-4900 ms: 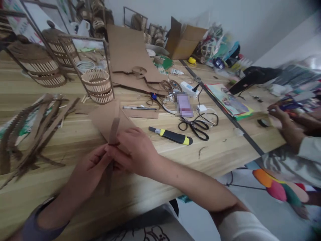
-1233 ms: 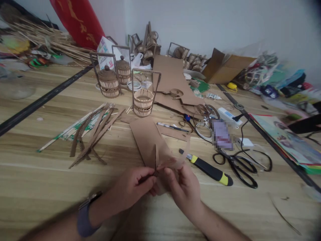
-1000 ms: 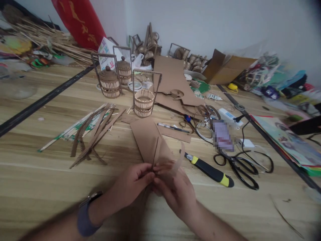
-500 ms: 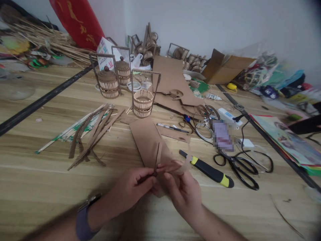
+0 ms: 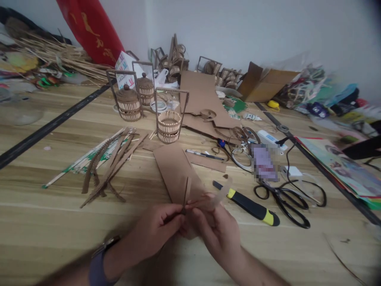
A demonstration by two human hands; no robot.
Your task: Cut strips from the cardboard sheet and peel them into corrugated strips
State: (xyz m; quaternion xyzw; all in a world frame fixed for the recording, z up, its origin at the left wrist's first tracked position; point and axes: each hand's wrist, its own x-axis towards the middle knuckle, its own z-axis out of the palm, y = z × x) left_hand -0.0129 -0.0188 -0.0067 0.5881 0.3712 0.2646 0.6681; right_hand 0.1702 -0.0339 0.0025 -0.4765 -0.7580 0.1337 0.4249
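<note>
My left hand point(image 5: 159, 226) pinches a thin brown strip point(image 5: 187, 192) that stands up from between the fingers, its lower end hidden. Right beside it, my right hand point(image 5: 218, 226) is closed, its fingertips meeting those of the left at the strip. A pale translucent piece point(image 5: 223, 194) pokes out above the right hand's knuckles; what it belongs to is unclear. Beyond both hands lies a brown cardboard sheet point(image 5: 175, 167), partly covered by them. A black and yellow utility knife point(image 5: 250, 204) rests to the right of my right hand.
Black scissors point(image 5: 287, 202) lie right of the knife. Brown strips point(image 5: 114, 165) are piled at the left. Farther back stand an open small bucket point(image 5: 169, 127) and a lidded one point(image 5: 129, 105). A pen point(image 5: 205, 154), a cardboard box point(image 5: 268, 85) and a blurred-out purple item point(image 5: 264, 163) are also there.
The view has tilted slightly, so the scene sits a little lower. The strip appears turned, showing a wider face. A small brown scrap now shows above the knife. Both hands keep their hold.
</note>
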